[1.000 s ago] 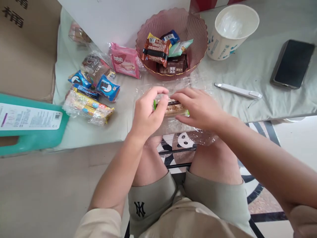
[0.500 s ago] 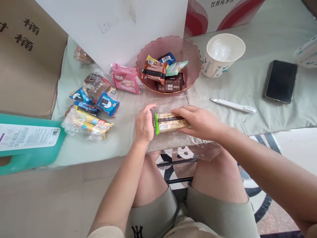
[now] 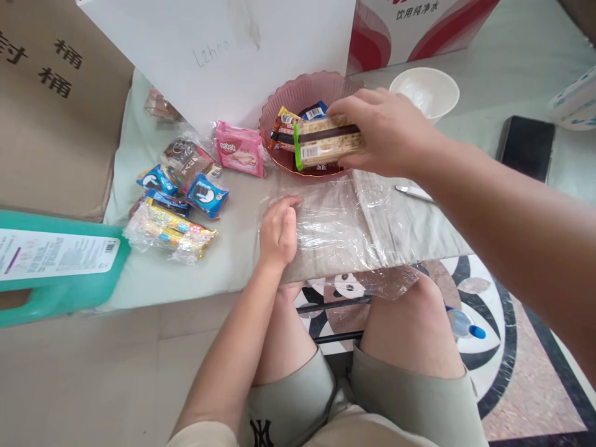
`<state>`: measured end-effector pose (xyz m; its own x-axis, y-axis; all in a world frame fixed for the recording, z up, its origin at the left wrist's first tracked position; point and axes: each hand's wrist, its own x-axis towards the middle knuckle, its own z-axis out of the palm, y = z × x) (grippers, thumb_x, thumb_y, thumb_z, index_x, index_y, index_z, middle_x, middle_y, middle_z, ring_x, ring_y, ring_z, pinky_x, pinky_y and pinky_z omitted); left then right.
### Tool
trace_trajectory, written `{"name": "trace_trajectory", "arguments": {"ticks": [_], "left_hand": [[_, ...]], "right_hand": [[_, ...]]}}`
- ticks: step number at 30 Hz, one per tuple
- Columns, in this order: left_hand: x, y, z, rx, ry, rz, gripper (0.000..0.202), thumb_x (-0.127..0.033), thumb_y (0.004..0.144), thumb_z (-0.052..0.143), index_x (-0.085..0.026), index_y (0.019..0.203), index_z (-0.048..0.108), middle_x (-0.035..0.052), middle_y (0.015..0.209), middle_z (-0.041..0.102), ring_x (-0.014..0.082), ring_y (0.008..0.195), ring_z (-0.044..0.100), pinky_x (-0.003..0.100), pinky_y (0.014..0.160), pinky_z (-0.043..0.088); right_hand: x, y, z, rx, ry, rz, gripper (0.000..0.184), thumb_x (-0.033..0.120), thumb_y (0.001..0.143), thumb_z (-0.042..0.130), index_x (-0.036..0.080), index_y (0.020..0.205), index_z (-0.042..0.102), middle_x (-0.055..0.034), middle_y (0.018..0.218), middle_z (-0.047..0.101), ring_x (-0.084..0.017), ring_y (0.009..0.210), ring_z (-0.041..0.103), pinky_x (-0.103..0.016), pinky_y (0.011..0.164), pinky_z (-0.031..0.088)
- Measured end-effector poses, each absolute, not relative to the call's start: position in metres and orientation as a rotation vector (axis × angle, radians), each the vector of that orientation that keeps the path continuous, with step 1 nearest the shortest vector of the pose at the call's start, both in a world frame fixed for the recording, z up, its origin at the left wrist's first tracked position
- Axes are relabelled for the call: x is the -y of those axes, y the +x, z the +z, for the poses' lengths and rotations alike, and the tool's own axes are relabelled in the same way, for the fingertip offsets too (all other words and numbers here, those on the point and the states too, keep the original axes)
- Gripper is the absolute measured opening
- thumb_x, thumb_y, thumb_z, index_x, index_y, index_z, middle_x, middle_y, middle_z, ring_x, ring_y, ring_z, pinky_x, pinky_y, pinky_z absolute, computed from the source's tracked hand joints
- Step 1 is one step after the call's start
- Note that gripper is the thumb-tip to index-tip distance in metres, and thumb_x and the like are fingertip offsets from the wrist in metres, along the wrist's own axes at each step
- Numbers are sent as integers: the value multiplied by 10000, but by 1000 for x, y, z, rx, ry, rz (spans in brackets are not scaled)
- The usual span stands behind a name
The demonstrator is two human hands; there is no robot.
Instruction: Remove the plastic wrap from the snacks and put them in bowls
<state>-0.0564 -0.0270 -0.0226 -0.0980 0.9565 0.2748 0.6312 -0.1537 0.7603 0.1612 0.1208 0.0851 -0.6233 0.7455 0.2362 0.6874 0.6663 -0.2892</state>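
Note:
My right hand is closed on a packaged cracker bar with a bright green end and a dark middle stripe. The bar is over the pink scalloped bowl, covering part of the wrapped snacks inside. Nearer to me, a clear plastic sheet is spread on the cloth and drapes past its front edge. My left hand rests on its side at the left part of this sheet, fingers stretched forward, with nothing visible in it.
Left of the bowl lie a pink nabati pack and several small snacks. A paper cup, a white utility knife and a phone are to the right. A green jug and cardboard box stand left.
My right hand has lifted the cracker bar from the plastic sheet and carried it forward over the bowl. My left hand has stayed at nearly the same place.

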Motion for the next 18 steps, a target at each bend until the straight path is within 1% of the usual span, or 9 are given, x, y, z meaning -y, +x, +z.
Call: {"name": "trace_trajectory", "arguments": {"ticks": [1,3,5,6,8,10,14,16,18], "left_hand": [[27,-56,-22,-1725,1792,1145,678,-634,1073,212,-180,1146,710,132,1231,778,262,1229,703,439,1111,518],[27,-56,-22,-1712,1790,1161,666,-624,1076,222,-178,1141,712,133,1214,780,269,1211,705,449,1102,521],[27,-56,-23,-1705,1796,1164,656,-609,1078,226,-176,1142,714,131,1214,779,277,1220,700,460,1106,518],[27,-57,-23,-1704,1801,1159,653,-603,1079,226,-175,1141,716,129,1214,779,280,1224,699,462,1108,517],[26,-57,-23,-1706,1808,1146,650,-593,1080,225,-175,1136,720,126,1212,780,283,1236,695,463,1110,515],[25,-57,-24,-1707,1813,1146,645,-591,1081,230,-177,1126,723,124,1207,782,285,1240,694,461,1112,514],[24,-56,-26,-1695,1819,1173,624,-585,1083,246,-181,1109,721,122,1204,783,268,1230,701,439,1113,517],[24,-56,-27,-1692,1820,1180,622,-589,1082,251,-182,1101,721,123,1197,785,264,1219,707,433,1105,524],[24,-56,-27,-1701,1825,1180,630,-599,1080,249,-184,1090,723,120,1184,788,265,1211,710,438,1097,529]], "right_hand": [[-124,157,82,2550,-1108,260,541,338,768,832,325,1280,657,-77,1294,690,-397,1247,606,-601,1061,506],[-125,153,76,2506,-1071,297,416,374,837,785,309,1234,678,-73,1293,688,-373,1269,589,-591,1102,474],[-121,157,72,2436,-1066,319,268,330,899,703,291,1165,703,-74,1248,693,-337,1209,614,-567,1080,483],[-119,161,70,2402,-1066,325,220,290,897,685,292,1116,716,-72,1216,697,-323,1160,627,-556,1049,497],[-118,166,65,2354,-1051,337,170,222,851,694,308,993,729,-61,1151,700,-309,1075,639,-541,985,523],[-124,168,59,2335,-1035,339,164,184,801,716,314,900,729,-52,1113,694,-305,1042,635,-542,960,532],[-152,157,46,2434,-1027,294,241,165,684,819,309,859,738,-53,1069,683,-319,1051,633,-563,949,542],[-166,150,42,2491,-936,241,266,206,643,882,322,818,718,-48,1011,688,-318,1040,632,-546,932,556],[-171,148,43,2544,-824,168,244,286,669,905,324,796,700,-42,969,694,-307,1032,630,-521,928,565]]}}
